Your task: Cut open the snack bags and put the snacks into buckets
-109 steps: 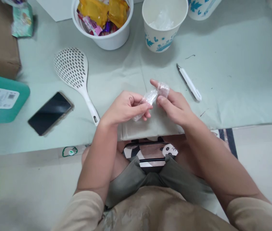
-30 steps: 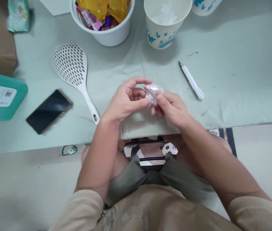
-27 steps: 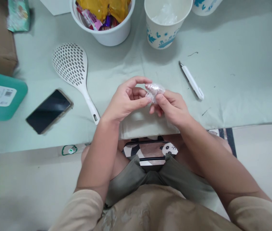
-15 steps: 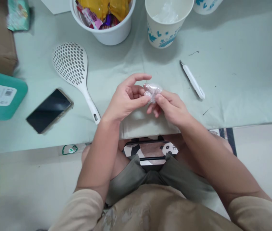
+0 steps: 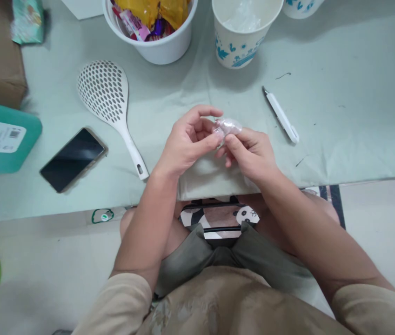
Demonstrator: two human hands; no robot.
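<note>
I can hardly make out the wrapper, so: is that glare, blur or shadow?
Head view: soft even light, faint shadows under the left hand and right hand; the wrapper is clear film with a pale sheen, its edges lost against skin; no motion blur; the phone shows only dull reflection.

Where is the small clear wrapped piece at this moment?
Centre of the head view: left hand and right hand pinch the wrapped piece over the table, white skimmer to its left, white pen-like tool to its right.
</note>
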